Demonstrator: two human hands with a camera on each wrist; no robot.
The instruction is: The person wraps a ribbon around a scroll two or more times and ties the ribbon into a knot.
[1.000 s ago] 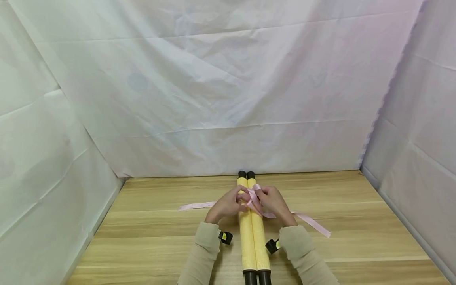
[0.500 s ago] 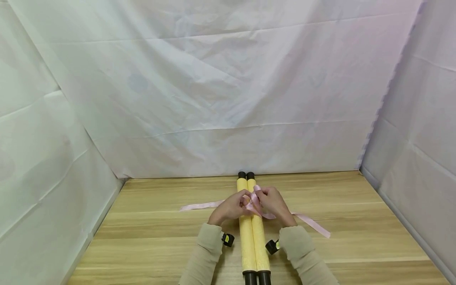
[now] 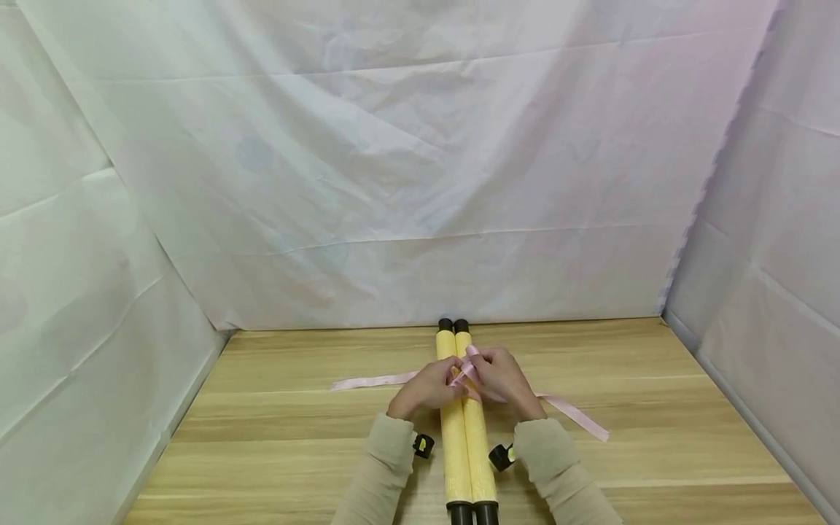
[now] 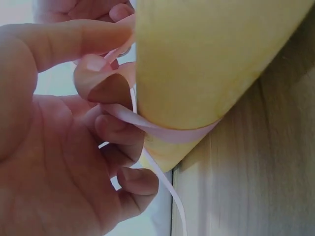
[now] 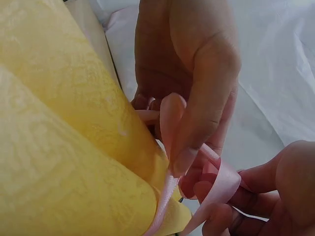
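Two yellow paper rolls (image 3: 467, 452) with black rod ends lie side by side, pointing away from me. A pink ribbon (image 3: 571, 414) passes around them, and its loops are between my hands. On the left, my left hand (image 3: 428, 386) pinches part of the ribbon just above the rolls; its thumb presses the pink band in the right wrist view. From the other side my right hand (image 3: 504, 377) pinches a ribbon loop (image 5: 224, 184) with thumb and fingers. In the left wrist view the ribbon (image 4: 170, 132) curves against a roll. Fingers partly hide the crossing.
One ribbon tail (image 3: 370, 381) stretches leftward over the wooden table (image 3: 275, 445), the other to the right. Behind, the far roll ends are close to the white cloth wall (image 3: 354, 284). More white cloth stands at both sides. Black wrist cameras (image 3: 502, 457) hang beneath the sleeves.
My left hand has shifted slightly right, closer to the right hand, and the left ribbon tail has moved a little with it. The right hand and the rolls stay nearly where they were.
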